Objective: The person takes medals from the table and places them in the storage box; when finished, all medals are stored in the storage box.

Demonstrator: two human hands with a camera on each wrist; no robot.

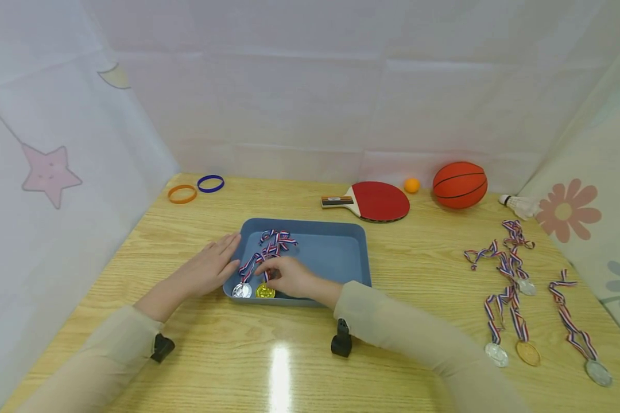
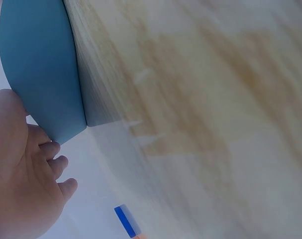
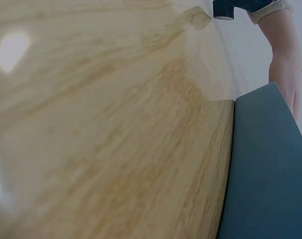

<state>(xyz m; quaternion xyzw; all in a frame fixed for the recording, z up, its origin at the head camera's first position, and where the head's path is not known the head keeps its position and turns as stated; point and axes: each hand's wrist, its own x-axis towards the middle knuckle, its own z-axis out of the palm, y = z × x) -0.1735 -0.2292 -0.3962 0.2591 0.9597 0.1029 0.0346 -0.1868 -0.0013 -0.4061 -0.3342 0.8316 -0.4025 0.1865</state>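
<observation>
Inside the left part of the blue-grey tray [image 1: 315,224] lie a silver medal [image 1: 242,291] and a gold medal [image 1: 265,291], their striped ribbons [image 1: 276,244] bunched toward the far side. My right hand [image 1: 289,277] reaches over the near wall with thumb and index finger bent around the gold medal's ribbon, just above the disc. At the tray's left wall rests my left hand [image 1: 206,267], its fingers extended along the rim. The left wrist view has that hand's palm and fingertips at the tray corner. Only the tray's outer wall [image 3: 270,164] shows in the right wrist view, the right hand being out of frame.
At the right lie several more medals [image 1: 528,353] with tangled ribbons. A red table tennis paddle [image 1: 382,201], orange ball [image 1: 411,184], small basketball [image 1: 460,184] and shuttlecock [image 1: 519,205] line the back. Orange [image 1: 182,194] and blue wristbands [image 1: 210,183] sit back left.
</observation>
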